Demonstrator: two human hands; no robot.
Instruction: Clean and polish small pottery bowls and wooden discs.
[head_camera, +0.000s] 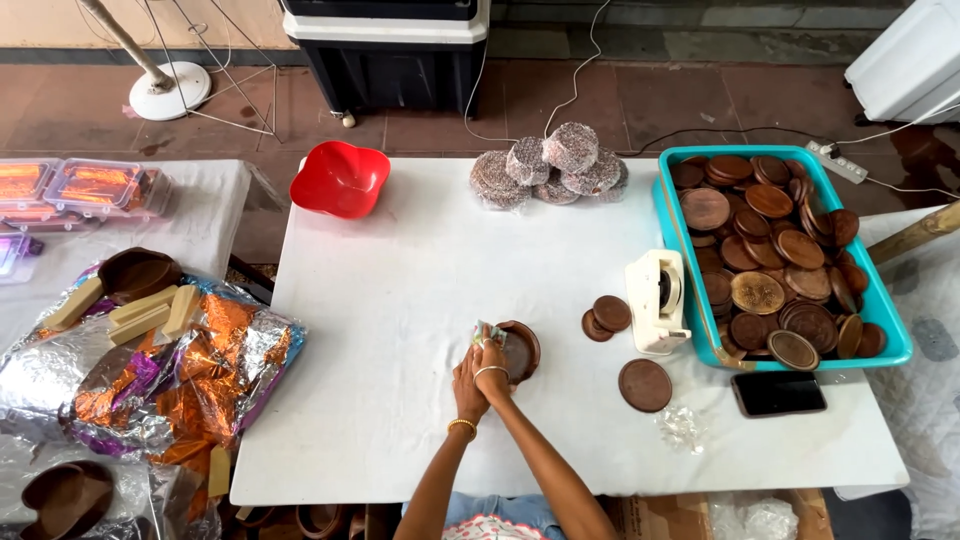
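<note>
My two hands meet over the middle of the white table (400, 300). My right hand (494, 382) grips a round brown dish (524, 350) tilted on its edge. My left hand (467, 378) presses against it from the left, with a small piece of shiny wrapper (486, 332) at the fingertips. Which hand pinches the wrapper is unclear. Both wrists wear thin gold bangles. Just right of the dish lie two small brown discs (605, 316) and a larger brown disc (645, 385).
A teal tray (893, 330) of several brown discs sits at the right, with a cream tape dispenser (655, 300) and a black phone (778, 393) beside it. At the far edge are a red bowl (340, 179) and wrapped round packs (550, 165). Crumpled foil sheets (170, 380) lie left.
</note>
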